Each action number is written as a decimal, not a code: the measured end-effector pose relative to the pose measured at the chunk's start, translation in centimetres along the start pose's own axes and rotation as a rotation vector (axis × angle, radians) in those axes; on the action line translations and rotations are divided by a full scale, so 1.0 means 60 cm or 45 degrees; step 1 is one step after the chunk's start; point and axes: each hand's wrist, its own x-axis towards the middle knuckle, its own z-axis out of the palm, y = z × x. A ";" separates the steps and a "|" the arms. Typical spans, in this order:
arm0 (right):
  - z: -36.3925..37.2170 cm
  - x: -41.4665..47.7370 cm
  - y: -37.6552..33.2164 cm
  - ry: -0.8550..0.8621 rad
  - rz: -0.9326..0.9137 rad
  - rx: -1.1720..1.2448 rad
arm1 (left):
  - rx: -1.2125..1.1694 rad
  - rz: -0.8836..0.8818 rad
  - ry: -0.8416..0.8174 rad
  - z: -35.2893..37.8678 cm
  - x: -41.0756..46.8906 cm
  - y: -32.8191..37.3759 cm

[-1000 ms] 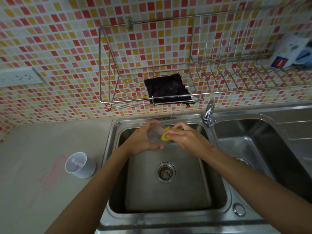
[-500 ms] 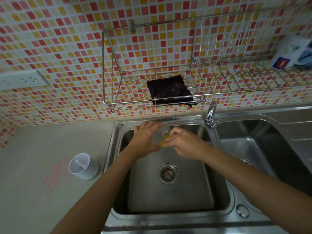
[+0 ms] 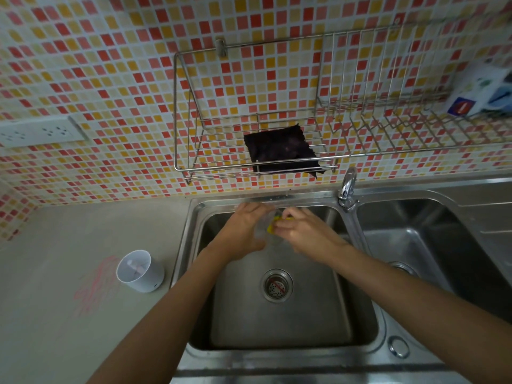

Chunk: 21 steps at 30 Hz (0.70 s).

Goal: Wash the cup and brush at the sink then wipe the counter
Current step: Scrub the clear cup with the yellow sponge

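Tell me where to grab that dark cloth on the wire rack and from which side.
Pinch the dark cloth at its front edge, where a corner droops over the front rail of the wire rack above the sink. Come from the front and slightly below: that flap hangs free, while the rest lies flat on the rack's wires.

Single head-worn view, steeply downward, close over sink (image 3: 277, 346), facing tiled wall (image 3: 110, 79)

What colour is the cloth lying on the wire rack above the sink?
The cloth is very dark, near black, seen best in the head view.
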 end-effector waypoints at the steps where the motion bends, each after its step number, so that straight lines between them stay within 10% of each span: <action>1: -0.001 0.001 0.001 0.054 0.011 -0.027 | 0.002 -0.006 0.017 -0.001 0.002 -0.002; 7: 0.004 -0.001 -0.023 0.007 0.329 0.564 | 0.020 -0.081 -0.010 -0.003 0.000 -0.015; 13: 0.009 0.015 -0.003 0.016 0.050 0.039 | -0.049 -0.072 -0.025 0.005 0.001 -0.014; 21: -0.009 -0.017 -0.008 0.108 -0.004 0.269 | -0.247 -0.169 -0.063 -0.006 -0.013 -0.029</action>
